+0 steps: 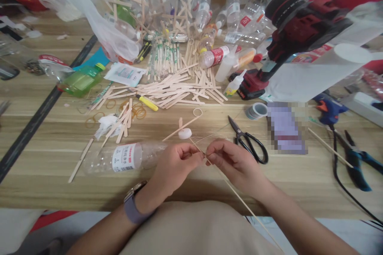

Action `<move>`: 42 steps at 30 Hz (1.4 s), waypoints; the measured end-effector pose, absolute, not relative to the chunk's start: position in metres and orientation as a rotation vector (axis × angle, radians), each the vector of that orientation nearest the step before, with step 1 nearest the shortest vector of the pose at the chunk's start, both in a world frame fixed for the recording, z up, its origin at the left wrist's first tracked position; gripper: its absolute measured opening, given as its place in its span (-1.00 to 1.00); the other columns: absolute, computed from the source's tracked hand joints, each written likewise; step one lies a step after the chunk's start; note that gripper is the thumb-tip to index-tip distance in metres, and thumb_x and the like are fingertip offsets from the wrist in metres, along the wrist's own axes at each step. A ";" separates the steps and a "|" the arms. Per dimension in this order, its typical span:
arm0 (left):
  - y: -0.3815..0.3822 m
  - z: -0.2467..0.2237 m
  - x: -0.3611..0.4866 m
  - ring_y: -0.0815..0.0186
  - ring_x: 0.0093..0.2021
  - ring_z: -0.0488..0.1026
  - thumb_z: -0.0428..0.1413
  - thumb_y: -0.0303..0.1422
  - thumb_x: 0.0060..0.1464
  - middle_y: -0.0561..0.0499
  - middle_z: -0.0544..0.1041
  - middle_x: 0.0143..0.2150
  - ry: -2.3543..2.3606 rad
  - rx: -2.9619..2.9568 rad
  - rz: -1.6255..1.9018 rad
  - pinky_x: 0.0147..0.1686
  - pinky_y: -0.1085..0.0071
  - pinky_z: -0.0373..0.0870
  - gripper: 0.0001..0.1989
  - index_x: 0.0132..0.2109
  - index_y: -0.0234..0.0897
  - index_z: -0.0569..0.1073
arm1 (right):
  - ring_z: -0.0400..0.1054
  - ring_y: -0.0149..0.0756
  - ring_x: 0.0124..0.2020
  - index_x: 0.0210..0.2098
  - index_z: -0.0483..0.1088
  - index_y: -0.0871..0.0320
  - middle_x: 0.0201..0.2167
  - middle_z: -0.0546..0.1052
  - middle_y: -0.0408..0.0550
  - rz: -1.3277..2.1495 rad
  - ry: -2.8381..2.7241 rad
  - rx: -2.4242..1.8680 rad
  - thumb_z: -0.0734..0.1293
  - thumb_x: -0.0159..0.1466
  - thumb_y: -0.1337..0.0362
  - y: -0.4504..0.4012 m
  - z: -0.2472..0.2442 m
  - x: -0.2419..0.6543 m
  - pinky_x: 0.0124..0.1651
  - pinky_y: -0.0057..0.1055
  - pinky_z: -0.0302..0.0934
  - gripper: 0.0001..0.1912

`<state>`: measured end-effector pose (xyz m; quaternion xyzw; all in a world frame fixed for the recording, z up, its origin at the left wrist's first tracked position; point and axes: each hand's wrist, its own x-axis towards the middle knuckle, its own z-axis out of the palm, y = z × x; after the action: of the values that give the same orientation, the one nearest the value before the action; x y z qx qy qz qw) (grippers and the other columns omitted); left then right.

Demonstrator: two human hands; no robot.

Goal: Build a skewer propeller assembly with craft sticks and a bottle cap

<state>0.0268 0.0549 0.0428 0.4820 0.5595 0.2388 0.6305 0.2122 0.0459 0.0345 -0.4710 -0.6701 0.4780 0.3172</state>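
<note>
Over the near edge of the table, my left hand [176,167] pinches a thin wooden stick [248,207] between thumb and fingertips. Close beside it, my right hand [235,163] is closed in a pinch at the same spot on the stick. The stick slants down toward my lap at the lower right. What lies right between the fingertips is too small to make out. Just beyond my hands are a white bottle cap [184,133] and a slanting thin stick [176,130]. A clear plastic bottle [98,159] lies beside my left hand, and black-handled scissors [251,143] lie past my right.
A pile of craft sticks [173,89] and a yellow-handled knife [149,102] lie farther back, before many plastic bottles. On the right are a cordless drill [299,28], a tape roll [256,110], a blue glue gun [329,108] with its cable, and pliers [357,163].
</note>
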 end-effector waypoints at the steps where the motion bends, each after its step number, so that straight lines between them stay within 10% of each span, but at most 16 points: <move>1: 0.055 0.042 0.027 0.39 -0.49 0.19 0.14 -0.24 0.02 0.14 0.32 -0.56 1.283 1.091 0.552 -0.53 0.47 0.03 -0.82 -0.41 -0.26 0.50 | 0.36 -0.41 -0.37 -0.26 0.38 0.09 -0.39 0.46 -0.17 1.249 -1.772 -1.241 0.24 0.36 0.30 0.047 0.035 0.213 -0.32 -0.47 0.24 -0.91; 14: 0.057 0.049 0.030 0.44 -0.59 0.06 0.08 -0.26 0.03 0.21 0.17 -0.64 1.298 1.170 0.523 -0.59 0.46 -0.06 -0.82 -0.41 -0.26 0.46 | 0.39 -0.43 -0.44 -0.05 0.39 0.15 -0.19 0.56 -0.03 0.829 -2.157 -1.267 0.21 0.32 0.43 0.055 0.052 0.215 -0.41 -0.49 0.24 -0.75; 28: 0.051 0.051 0.025 0.37 -0.53 0.29 -0.04 -0.45 0.04 0.13 0.43 -0.55 1.305 1.450 0.498 -0.49 0.46 0.14 -0.77 -0.35 -0.25 0.53 | 0.40 -0.30 -0.48 -0.28 0.43 0.19 -0.48 0.52 -0.05 0.585 -2.460 -1.144 0.10 0.38 0.39 0.053 0.051 0.214 -0.43 -0.42 0.20 -0.72; 42: 0.047 0.057 0.017 0.43 -0.58 0.12 -0.07 -0.44 0.16 0.19 0.24 -0.60 1.114 1.567 0.484 -0.52 0.48 0.06 -0.76 -0.34 -0.26 0.48 | 0.00 -0.56 -0.71 -0.49 0.38 0.16 -0.72 0.23 -0.33 1.832 -1.603 -1.056 0.20 0.08 0.40 0.066 0.036 0.214 -0.66 -0.58 -0.09 -0.87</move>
<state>0.0172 0.0469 0.0573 0.6614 0.4702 0.2044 0.5475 0.2141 0.0659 0.0358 -0.3860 -0.5863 0.6699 0.2417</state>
